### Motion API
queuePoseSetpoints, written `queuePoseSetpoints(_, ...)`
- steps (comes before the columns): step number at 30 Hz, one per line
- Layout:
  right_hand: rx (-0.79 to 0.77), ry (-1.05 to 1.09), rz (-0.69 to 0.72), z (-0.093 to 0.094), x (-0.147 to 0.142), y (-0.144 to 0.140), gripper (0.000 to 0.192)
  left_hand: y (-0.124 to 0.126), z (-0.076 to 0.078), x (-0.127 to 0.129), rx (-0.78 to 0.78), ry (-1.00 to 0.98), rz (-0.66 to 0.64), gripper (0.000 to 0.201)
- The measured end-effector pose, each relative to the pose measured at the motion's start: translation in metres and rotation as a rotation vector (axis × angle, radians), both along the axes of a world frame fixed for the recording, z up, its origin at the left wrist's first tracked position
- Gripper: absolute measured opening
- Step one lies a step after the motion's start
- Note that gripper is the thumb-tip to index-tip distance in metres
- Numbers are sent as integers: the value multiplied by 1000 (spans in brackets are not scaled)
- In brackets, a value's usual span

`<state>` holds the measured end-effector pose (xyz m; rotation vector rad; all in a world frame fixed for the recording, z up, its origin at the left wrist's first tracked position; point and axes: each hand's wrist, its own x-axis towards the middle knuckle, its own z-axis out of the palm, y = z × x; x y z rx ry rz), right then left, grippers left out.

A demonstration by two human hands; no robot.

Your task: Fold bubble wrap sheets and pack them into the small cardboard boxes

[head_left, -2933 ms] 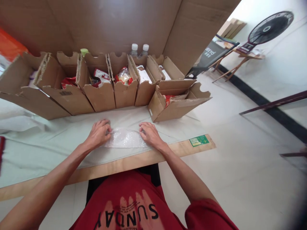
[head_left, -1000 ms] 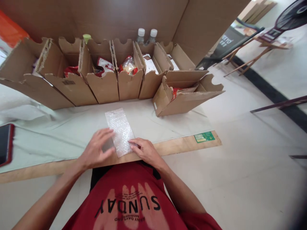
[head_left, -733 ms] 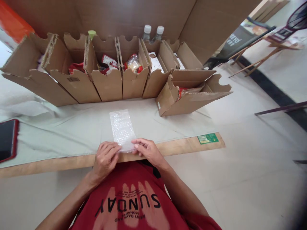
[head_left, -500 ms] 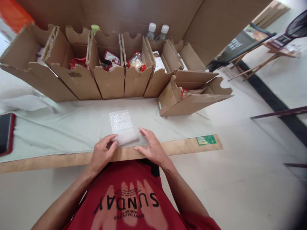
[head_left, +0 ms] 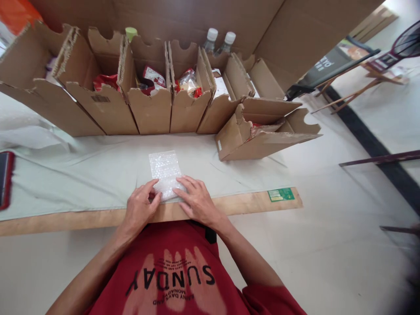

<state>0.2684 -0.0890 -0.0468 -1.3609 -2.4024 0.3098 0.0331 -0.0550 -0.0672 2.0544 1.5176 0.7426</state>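
Bubble wrap [head_left: 165, 170], a clear narrow strip, lies flat on the pale cloth [head_left: 82, 179] of the counter [head_left: 65, 221], its near end rolled or folded over where both hands meet it. The left hand [head_left: 139, 209] pinches that near end between thumb and forefinger, the other fingers curled loosely; the right hand [head_left: 197, 202] lies flat just beside the wrap's right corner, its fingers spread and pressing down on the fold. Whether anything sits inside the fold cannot be told, since the hands cover it. The likely trouble is the springy wrap itself: if the right hand lifts before the fold is pinned, the near end could spring back open. Because the fold sits close to the counter's wooden edge, a pull toward the body could drag the wrap, and whatever it may hold, off into the lap. The cloth under the wrap is loose and creased, so a firm push away could bunch it and skew the roll. Beyond the wrap's far end stands a row of cardboard boxes [head_left: 154, 109] with snack packets [head_left: 154, 78], well apart from it and unlikely to be knocked.
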Motion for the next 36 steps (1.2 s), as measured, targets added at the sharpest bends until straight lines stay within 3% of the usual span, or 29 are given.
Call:
queuePoseSetpoints(3, 53, -53, 37, -6, -5, 10, 27, -8, 3, -1, 232, 68, -40, 34)
queuePoseSetpoints(6, 43, -53, 57, -6, -6, 17, 25, -14, 7, -2, 397, 152, -191, 35)
queuePoseSetpoints(14, -43, -7, 95, 6, 1, 21, 35, -2, 14, -5, 391, 181, -365, 26)
queuePoseSetpoints(18, -32, 62, 42, -4, -1, 28, 24, 0, 14, -5, 389, 164, -338, 25)
queuePoseSetpoints(23, -37, 212, -68, -9, -5, 31, 23, 6, 11, -5, 309, 29, -243, 18)
queuePoseSetpoints(28, 114, 218, -188, -2, -4, 25, 25, 23, 3, -2, 287, 49, -111, 22)
queuePoseSetpoints(33, 136, 48, -46, -6, -6, 29, 30, 34, -6, 2, 329, 83, -65, 25)
queuePoseSetpoints(36, 83, 43, -26, -12, -7, 38, 29, 30, -1, -2, 415, 96, -120, 27)
